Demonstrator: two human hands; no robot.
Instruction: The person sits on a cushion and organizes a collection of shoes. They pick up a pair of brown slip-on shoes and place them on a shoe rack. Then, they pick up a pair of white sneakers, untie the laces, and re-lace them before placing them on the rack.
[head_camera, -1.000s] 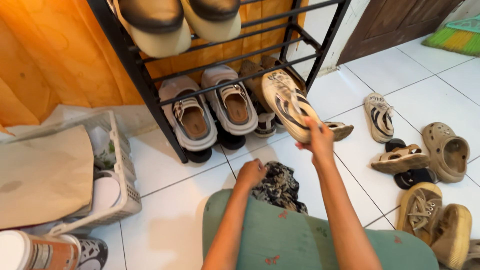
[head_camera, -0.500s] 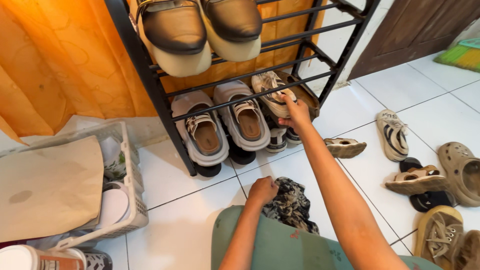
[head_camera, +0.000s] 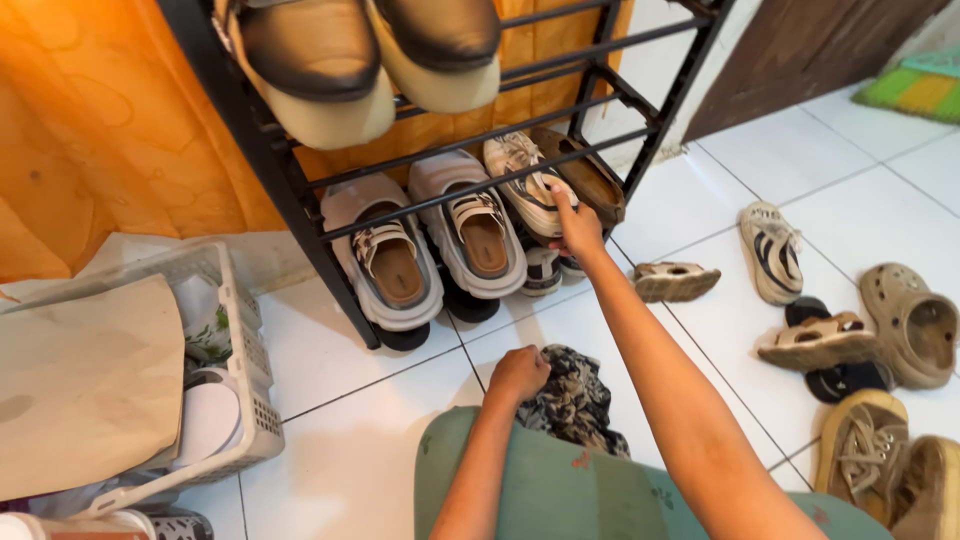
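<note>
My right hand (head_camera: 575, 228) reaches to the lower shelf of a black metal shoe rack (head_camera: 280, 170) and its fingers press on the heel of a cream sneaker with dark stripes (head_camera: 525, 178) lying on that shelf. A brown shoe (head_camera: 585, 180) sits just right of it, and two grey-white clogs (head_camera: 430, 245) lie to the left. My left hand (head_camera: 518, 373) is a closed fist resting on a dark patterned cloth (head_camera: 572, 400) on the tile floor, near my green-clad knee (head_camera: 580, 490).
Two dark shoes with cream soles (head_camera: 370, 55) sit on the upper shelf. A white basket (head_camera: 240, 350) with brown paper stands at the left. Scattered on the right floor are a matching striped sneaker (head_camera: 772, 250), sandals (head_camera: 820, 340), a tan clog (head_camera: 912, 325) and tan lace-ups (head_camera: 870, 450).
My right hand carried the striped sneaker from above the floor onto the lower rack shelf and now pushes it in. The left fist stays on the cloth.
</note>
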